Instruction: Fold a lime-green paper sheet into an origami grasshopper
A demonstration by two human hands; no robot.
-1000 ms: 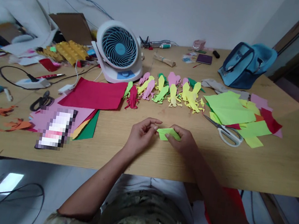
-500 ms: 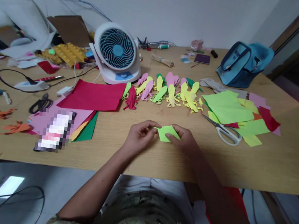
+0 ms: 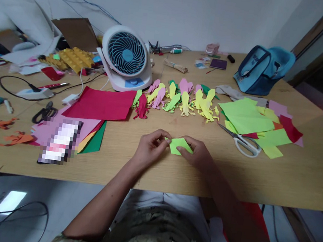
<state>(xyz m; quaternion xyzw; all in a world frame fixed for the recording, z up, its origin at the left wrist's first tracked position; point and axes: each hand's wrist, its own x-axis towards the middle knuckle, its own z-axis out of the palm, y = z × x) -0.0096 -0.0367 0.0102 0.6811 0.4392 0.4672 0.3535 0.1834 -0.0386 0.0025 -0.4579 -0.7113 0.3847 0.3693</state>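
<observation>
A small lime-green piece of folded paper [image 3: 180,143] is held just above the table, between my two hands. My left hand [image 3: 152,145] pinches its left corner between thumb and fingers. On the other side my right hand [image 3: 195,151] grips it, thumb on top and fingers behind. Beyond my hands lies a row of folded paper figures [image 3: 185,102] in yellow, pink, green and red. White-handled scissors [image 3: 246,145] rest to the right of my right hand, blades partly near the paper pile.
Green and coloured sheets [image 3: 247,117] pile up at right, before a blue bag [image 3: 263,69]. A white fan [image 3: 125,58] stands behind a red sheet [image 3: 100,103]. At left are a pixelated object [image 3: 60,143], black scissors [image 3: 45,112], orange paper figures [image 3: 17,139] and a power strip [image 3: 35,92].
The green paper has tilted slightly and shifted a little left and down, with my right hand moving slightly left along with it. Both hands keep their hold.
</observation>
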